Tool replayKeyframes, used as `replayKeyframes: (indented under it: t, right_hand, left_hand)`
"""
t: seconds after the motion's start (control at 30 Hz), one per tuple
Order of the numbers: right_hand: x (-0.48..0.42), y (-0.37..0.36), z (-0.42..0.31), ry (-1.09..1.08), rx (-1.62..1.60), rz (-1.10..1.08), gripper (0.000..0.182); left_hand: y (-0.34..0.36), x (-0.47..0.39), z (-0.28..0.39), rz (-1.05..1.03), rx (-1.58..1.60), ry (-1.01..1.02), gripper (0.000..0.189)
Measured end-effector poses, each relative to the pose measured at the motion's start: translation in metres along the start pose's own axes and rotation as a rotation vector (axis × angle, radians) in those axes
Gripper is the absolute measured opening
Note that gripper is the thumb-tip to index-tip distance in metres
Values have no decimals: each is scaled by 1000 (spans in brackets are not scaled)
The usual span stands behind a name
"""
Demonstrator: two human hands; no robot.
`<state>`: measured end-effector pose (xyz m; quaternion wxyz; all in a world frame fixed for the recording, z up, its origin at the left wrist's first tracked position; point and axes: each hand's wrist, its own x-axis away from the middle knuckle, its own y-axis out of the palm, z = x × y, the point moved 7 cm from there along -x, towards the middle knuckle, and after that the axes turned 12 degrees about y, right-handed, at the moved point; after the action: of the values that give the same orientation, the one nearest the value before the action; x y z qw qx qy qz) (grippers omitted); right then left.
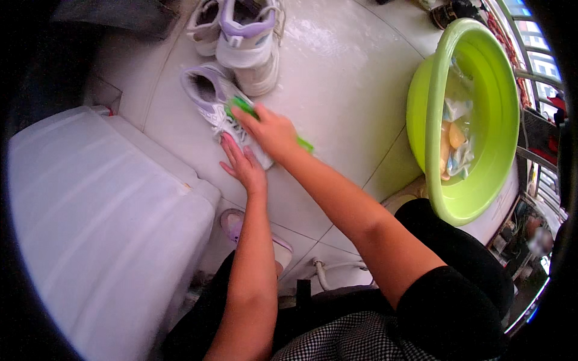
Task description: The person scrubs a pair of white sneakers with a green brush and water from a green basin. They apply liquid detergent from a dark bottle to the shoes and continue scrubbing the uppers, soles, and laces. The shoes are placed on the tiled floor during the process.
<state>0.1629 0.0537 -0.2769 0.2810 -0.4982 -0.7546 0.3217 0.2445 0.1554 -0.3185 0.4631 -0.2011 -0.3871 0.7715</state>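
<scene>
A white and lavender lace-up sneaker [216, 115] rests on the floor, its toe angled towards me. My left hand [247, 169] lies against the side and front of this sneaker, fingers straight and spread, not wrapped around it. In my right hand [273, 131] is a green brush [305, 145], pressed to the sneaker's upper near the laces. The brush's handle end sticks out past my wrist, and motion blurs its head. My fingers and palm hide the middle of the brush and part of the toe.
More white and lavender sneakers [246, 47] stand just beyond. To the right, a lime-green plastic basin [417, 108] holds plastic packets. A white ribbed plastic container [104, 216] fills the left. Wet-looking patches mark the pale floor tiles [334, 90]. A metal window grille [526, 74] borders the right.
</scene>
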Motion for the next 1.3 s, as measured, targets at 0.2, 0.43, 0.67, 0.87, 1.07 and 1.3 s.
replayKeyframes:
  t: [0.2,0.43,0.67,0.87,1.07,1.3]
  right_hand:
    - [39,5,7,-126,75,-131,45]
    - [90,10,4,-215,-131,-125,46]
    - [-10,-6,-2,-54,86,49,44]
    - [43,13,7,-103,108,-89,47]
    - [43,20,2,-90,-37,-123,50]
    - [-31,-5,-22,-136,166,26,44]
  left_hand:
    - [-13,1,-12,44,-71,47,55]
    - [-16,-6,-20,-1,-171,-5,58]
    - [-3,1,0,-50,-144,22,58]
    - [-14,5,-12,-3,-175,51,58]
    - [-17,4,-16,-61,-181,-32,57]
    - [-5,5,-11,-48,-179,52,58]
